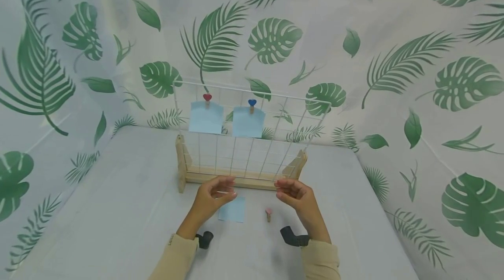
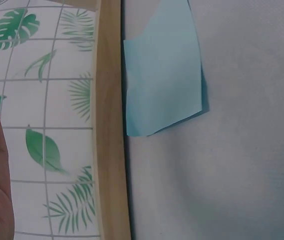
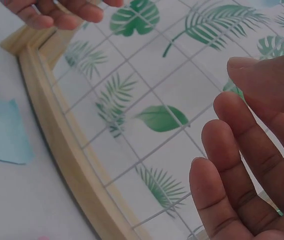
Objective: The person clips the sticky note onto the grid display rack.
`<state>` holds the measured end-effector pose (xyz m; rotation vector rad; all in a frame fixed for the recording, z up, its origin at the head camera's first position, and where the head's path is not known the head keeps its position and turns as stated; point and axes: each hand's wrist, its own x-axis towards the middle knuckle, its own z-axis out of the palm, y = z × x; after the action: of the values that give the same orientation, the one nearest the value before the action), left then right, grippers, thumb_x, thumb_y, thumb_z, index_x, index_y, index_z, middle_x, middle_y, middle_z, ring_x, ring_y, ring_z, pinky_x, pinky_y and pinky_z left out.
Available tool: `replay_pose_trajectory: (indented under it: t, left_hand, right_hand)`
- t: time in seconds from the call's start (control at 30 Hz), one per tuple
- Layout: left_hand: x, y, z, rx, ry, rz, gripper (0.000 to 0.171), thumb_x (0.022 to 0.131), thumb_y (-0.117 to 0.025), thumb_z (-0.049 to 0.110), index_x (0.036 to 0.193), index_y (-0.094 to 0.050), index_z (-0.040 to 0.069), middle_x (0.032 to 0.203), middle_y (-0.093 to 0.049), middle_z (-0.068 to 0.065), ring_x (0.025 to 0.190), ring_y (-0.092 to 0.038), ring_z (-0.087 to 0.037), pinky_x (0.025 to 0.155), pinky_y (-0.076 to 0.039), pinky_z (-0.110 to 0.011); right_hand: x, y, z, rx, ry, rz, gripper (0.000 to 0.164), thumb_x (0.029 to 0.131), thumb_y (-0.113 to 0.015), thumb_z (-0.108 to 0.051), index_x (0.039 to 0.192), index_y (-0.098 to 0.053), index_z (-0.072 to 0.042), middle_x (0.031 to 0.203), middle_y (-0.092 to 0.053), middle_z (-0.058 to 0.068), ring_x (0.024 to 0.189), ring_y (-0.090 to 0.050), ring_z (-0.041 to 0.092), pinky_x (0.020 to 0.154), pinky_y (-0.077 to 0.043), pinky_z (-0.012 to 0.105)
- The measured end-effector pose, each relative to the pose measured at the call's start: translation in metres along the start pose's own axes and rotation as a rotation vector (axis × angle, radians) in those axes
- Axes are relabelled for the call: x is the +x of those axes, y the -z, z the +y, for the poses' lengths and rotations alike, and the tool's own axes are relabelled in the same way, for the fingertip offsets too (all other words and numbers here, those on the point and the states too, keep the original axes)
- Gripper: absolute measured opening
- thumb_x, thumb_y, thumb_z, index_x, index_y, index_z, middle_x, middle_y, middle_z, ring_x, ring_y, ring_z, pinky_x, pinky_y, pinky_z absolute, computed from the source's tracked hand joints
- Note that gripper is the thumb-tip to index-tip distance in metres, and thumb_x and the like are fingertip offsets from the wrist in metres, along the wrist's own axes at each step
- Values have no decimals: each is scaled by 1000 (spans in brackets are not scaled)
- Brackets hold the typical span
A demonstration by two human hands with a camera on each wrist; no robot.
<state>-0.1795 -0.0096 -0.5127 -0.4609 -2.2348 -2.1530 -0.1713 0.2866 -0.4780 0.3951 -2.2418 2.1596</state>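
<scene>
In the head view, my left hand and right hand hover apart in front of a white wire grid rack on a wooden base. Both hands have loosely bent fingers with nothing between them. Below the left hand lies a light blue paper sheet, partly covered by its thumb; the left wrist view shows the sheet's edge lifting slightly. A pink heart-topped clothespin lies on the table between the hands. Higher up, a red-heart clothespin and a blue-heart clothespin hold two blue sheets on the grid.
The white table runs back to a leaf-printed backdrop, which also hangs at both sides. A black wrist device shows at the left sleeve and another black device at the right sleeve.
</scene>
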Motion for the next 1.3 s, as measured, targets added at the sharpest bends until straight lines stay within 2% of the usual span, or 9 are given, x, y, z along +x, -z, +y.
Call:
replay_pose_trajectory:
  t: [0.23,0.47,0.63,0.83,0.97,1.3]
  left_hand:
    - [-1,-1,-5,-31,8,17,44,93,-82,1,135,-68,-4,131,-68,-33,110,-73,-22,94,-60,-27]
    - [-2,-3,-10,-46,38,31,47,93,-82,0,137,-66,-9,132,-68,-33,108,-73,-18,94,-60,-26]
    - [-4,-4,-16,-58,51,47,44,94,-82,0,134,-67,-8,130,-69,-33,107,-73,-20,93,-60,-25]
    - [-5,-6,-18,-59,82,62,43,94,-82,1,134,-68,-6,128,-69,-31,108,-72,-20,93,-59,-24]
    - [-6,-7,-19,-63,106,68,41,93,-82,1,132,-70,-5,128,-70,-31,109,-72,-25,93,-59,-24]
    - [-8,-8,-24,-58,148,79,41,94,-82,3,133,-70,-4,127,-72,-24,110,-71,-24,93,-58,-24]
  right_hand:
    - [-1,-2,5,-7,-34,17,37,93,-73,13,126,-59,24,114,-77,-4,106,-73,15,91,-60,22]
    - [-6,-4,9,-17,-98,61,38,92,-76,12,126,-61,22,117,-76,9,103,-73,13,90,-60,23]
    - [-7,-3,14,-18,-144,74,39,92,-77,9,127,-62,20,118,-76,11,102,-71,13,90,-59,23]
    - [-8,-3,18,-24,-166,86,39,92,-78,7,126,-64,18,123,-72,24,103,-71,16,90,-59,23]
    - [-8,-3,21,-19,-188,92,39,92,-78,7,127,-64,17,123,-72,23,103,-71,18,91,-60,24]
    - [-10,-3,30,-9,-208,107,36,92,-74,12,125,-64,18,118,-75,17,99,-71,15,88,-60,24]
